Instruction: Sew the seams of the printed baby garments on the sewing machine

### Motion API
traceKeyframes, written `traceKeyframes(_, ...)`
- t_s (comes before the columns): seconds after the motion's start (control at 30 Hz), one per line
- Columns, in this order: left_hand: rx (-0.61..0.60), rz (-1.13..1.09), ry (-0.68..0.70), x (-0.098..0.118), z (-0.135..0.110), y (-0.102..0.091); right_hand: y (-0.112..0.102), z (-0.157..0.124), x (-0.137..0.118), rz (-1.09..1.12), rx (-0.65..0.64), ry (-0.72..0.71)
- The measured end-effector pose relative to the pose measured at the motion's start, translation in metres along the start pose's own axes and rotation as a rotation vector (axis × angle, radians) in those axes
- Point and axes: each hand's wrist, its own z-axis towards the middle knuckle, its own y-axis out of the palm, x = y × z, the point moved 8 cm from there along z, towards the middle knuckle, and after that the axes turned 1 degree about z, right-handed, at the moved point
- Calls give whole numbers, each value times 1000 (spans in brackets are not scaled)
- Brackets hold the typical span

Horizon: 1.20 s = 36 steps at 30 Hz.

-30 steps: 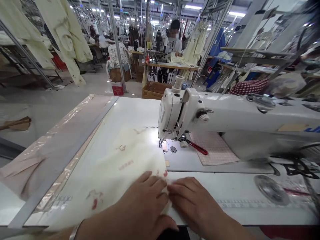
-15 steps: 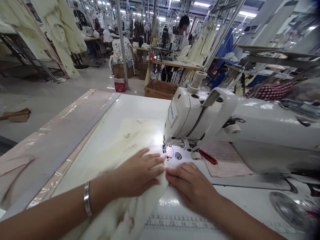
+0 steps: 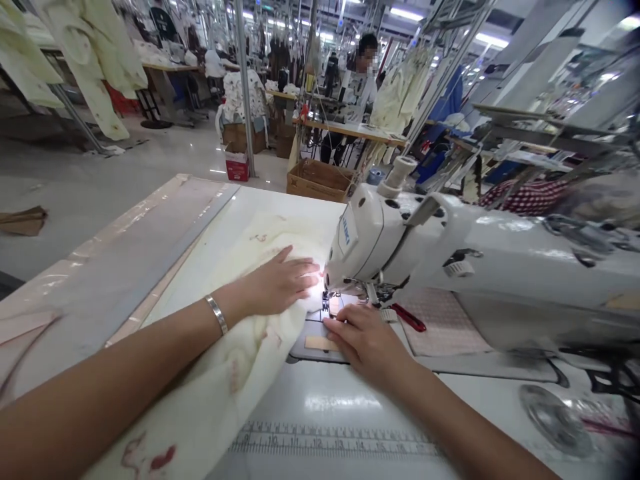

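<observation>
Cream cloth with reddish printed figures (image 3: 273, 350) spreads over the white sewing table and hangs toward the front left. My left hand (image 3: 283, 283), a silver bangle on its wrist, lies on the cloth with fingers spread. Just right of its fingertips is the presser foot (image 3: 326, 303) of a white sewing machine (image 3: 373, 230), its lamp lit. My right hand (image 3: 367, 337) rests on the machine bed in front of the foot, fingers slightly apart and fingertips near the needle plate. The cloth edge lies left of this hand. Its thumb is hidden.
Behind my right hand lie a red-handled tool (image 3: 410, 318) and pink checked cloth (image 3: 445, 327). A printed ruler (image 3: 330, 440) runs along the table front. Beyond the table are a cardboard box (image 3: 320, 179), a metal pole (image 3: 246, 93) and a co-worker (image 3: 359, 80) at another table.
My left hand has moved forward with the cloth, whose edge has shifted left and uncovered the machine bed. The right hand, previously at the cloth edge, is now nearer the presser foot.
</observation>
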Motion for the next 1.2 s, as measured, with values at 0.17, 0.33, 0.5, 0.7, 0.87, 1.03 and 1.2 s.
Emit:
traceKeyframes(0.17,54,141,-279,83,-62,8,-29,-13,-39,159,57,-23)
traceKeyframes(0.33,112,157,-130,143,-80,-2,-33,-46,-84,228,21,-106)
traceKeyframes(0.5,114,73,-335,42,-23,-16,-38,-62,-92,334,12,-48)
traceKeyframes(0.7,348,33,43,111,-21,-60,-60,-42,-60,323,207,201)
traceKeyframes(0.87,563,51,119,164,-69,-161,-75,-16,-58,539,187,160)
traceKeyframes(1.03,433,36,-161,133,-96,-197,-101,-19,-45,596,392,356)
traceKeyframes(1.2,451,-60,54,161,-85,-193,-114,17,-105,714,227,-4)
